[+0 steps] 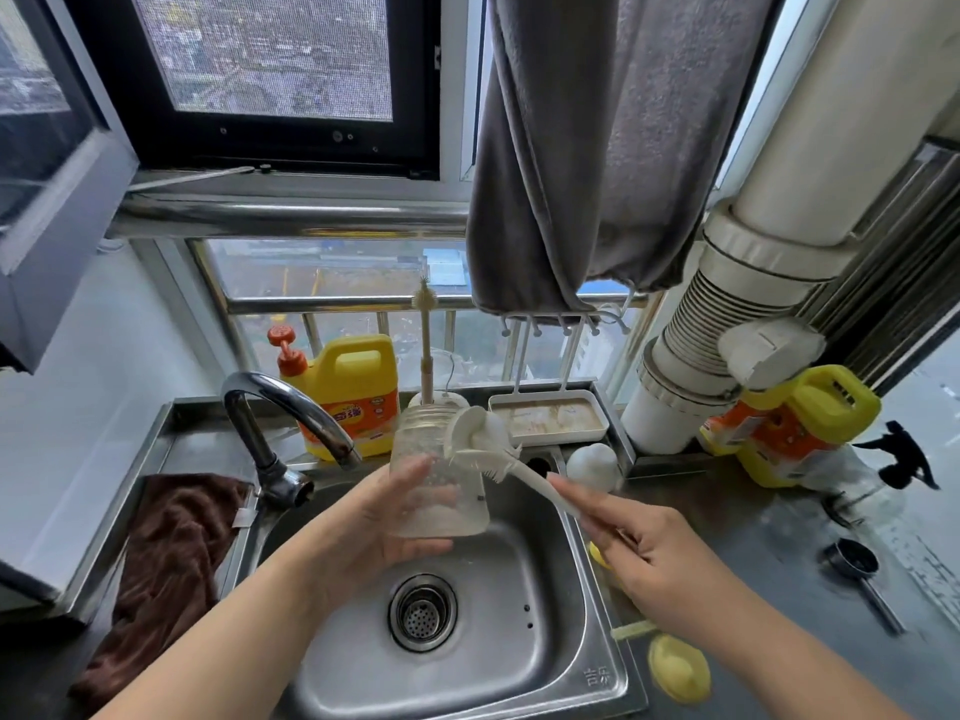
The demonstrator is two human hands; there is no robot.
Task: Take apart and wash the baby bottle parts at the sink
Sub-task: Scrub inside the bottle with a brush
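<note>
Over the steel sink, my left hand grips a clear baby bottle body from behind, its open mouth pointing away and up. My right hand holds the white handle of a bottle brush, fingers curled round it. The brush's sponge head sits at the bottle's mouth, just to the right of the rim. A white dome-shaped cap lies on the sink's far right corner. Yellow bottle parts rest on the counter to the right of the sink.
A curved chrome tap stands left of the bottle. A yellow detergent jug and a drying rack tray sit behind the sink. A brown cloth hangs at left. Another yellow jug and a metal scoop lie at right.
</note>
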